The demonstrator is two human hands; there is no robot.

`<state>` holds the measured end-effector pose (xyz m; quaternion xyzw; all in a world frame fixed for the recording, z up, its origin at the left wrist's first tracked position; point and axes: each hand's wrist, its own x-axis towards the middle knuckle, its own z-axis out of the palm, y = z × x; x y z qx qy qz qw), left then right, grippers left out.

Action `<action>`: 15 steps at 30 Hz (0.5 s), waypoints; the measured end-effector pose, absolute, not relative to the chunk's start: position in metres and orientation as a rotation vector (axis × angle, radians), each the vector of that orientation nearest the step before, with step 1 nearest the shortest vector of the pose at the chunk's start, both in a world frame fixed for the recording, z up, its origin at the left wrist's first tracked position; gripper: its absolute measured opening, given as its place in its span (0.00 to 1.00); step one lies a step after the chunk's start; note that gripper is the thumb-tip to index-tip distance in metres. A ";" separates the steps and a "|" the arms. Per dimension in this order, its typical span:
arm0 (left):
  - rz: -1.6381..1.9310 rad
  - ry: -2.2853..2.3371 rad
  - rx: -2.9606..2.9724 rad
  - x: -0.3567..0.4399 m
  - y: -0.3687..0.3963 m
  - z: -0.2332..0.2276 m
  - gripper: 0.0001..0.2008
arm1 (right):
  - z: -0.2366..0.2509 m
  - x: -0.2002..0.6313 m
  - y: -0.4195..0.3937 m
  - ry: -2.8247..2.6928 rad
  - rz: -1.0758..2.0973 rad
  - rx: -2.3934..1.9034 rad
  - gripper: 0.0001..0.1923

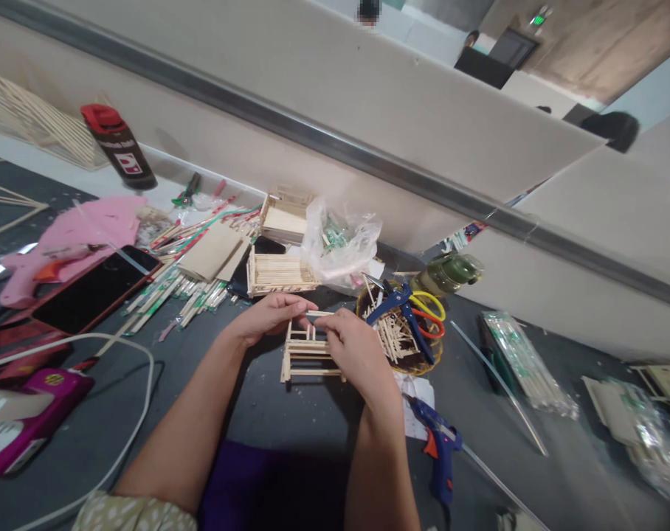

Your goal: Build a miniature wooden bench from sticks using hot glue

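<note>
- Holding a small stick frame (307, 354) at the centre of the worktop (291, 413), I see both of my hands closed on its upper rail, with its lower rails standing on the dark surface.
- Left hand (271, 316): at 10 o'clock of the frame; fingers curled narrow, pinching the top rail from the left end.
- Right hand (357, 346): at 3 o'clock of the frame; fingers folded over the right end of the same rail, hiding that corner, so I cannot tell how the joint there stands.
- Handling, as I judge it: the frame is built of thin pale sticks, so very light, stiff along each stick, but fragile at the joints; a squeeze across open spans could snap or rack it. The better hold is at corners, where rails meet posts, with light pressure.
- At 12 o'clock, near the frame, lies a finished slatted box (280, 274); beyond it a clear plastic bag (340, 243).
- At 2 o'clock, a shallow basket (423, 363) of loose sticks, with a blue tool (393, 302) laid over it.
- At 4 o'clock, a blue glue gun (440, 450) lies on the worktop, apart from my right forearm.
- At 9 o'clock, well apart, a phone (94, 289) and a white cable (119, 442).
</note>
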<state>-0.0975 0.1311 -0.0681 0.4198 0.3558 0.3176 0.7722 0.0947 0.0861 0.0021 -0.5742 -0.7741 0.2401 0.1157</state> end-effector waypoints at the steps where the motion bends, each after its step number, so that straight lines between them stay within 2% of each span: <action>1: 0.678 0.785 0.941 -0.097 0.131 -0.068 0.29 | 0.002 0.095 0.086 -2.268 0.706 -1.683 0.20; 15: 0.642 0.818 1.008 -0.099 0.131 -0.070 0.29 | 0.004 0.095 0.086 -2.287 0.694 -1.685 0.19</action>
